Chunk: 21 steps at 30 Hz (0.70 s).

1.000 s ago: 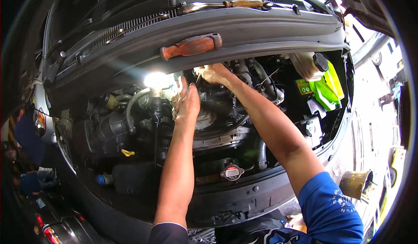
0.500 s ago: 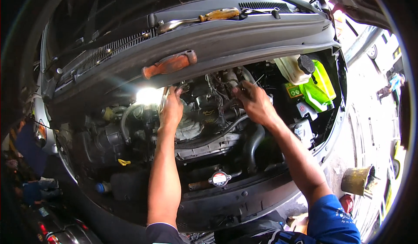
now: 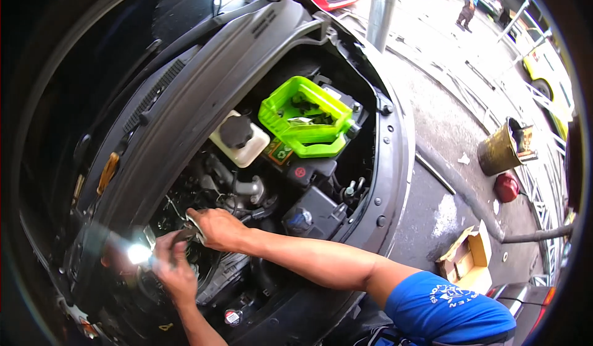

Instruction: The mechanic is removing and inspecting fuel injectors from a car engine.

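Note:
My right hand [image 3: 217, 228] reaches into the engine bay of a car, its fingers curled round something pale and thin that I cannot make out. Close beside it, on the left, my left hand [image 3: 175, 270] is smeared by motion. A small dark piece [image 3: 183, 236] shows between the two hands; its kind is unclear. Next to my left hand glares a bright work light [image 3: 139, 254]. Beyond my right hand stands a white reservoir [image 3: 250, 154] with a black cap [image 3: 236, 131]. A cut-open green plastic jug [image 3: 272, 113] with small items inside rests on the battery.
A yellow-handled tool [image 3: 108, 172] lies along the cowl below the windscreen. Right of the car are a metal post [image 3: 382, 15], a dirty bucket [image 3: 498, 152], a red rounded object [image 3: 506, 188] and an open cardboard box [image 3: 472, 262]. Another person [image 3: 469, 3] is far off.
The view has swung to the right, bringing more of the floor in. My hands, formerly apart over the engine, are now close together. The green jug now shows from above.

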### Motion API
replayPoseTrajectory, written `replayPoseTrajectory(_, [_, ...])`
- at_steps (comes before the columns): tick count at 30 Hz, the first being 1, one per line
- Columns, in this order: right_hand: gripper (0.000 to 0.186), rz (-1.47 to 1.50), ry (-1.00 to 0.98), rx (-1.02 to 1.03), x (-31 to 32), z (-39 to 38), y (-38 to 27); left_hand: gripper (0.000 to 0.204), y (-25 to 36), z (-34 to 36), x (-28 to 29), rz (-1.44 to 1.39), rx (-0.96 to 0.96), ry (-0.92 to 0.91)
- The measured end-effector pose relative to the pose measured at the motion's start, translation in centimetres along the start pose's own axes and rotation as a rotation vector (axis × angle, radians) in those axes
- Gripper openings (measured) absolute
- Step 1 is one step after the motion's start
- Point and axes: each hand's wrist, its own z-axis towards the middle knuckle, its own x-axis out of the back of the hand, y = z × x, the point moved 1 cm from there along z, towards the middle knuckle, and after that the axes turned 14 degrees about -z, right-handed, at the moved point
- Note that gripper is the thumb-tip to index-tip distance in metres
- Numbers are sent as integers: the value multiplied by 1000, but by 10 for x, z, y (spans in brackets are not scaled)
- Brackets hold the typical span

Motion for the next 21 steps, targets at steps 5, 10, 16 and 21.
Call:
replayPoseTrajectory(5, [51,-651,268,-10,-19,13,14,18,108,80,-134,-203,-210,-494])
replayPoseTrajectory(10, [77,6,-39,52,3,13,13,16,110,158,-278,134,-333,-600])
replayPoseTrajectory(16, [76,-45,-216,-98,20,22,16,11,65,199,-364,262,-37,-634])
replayPoseTrajectory(21, [32,27,-47,-141,21,19,20,9,80,176,-334,205,-350,-517])
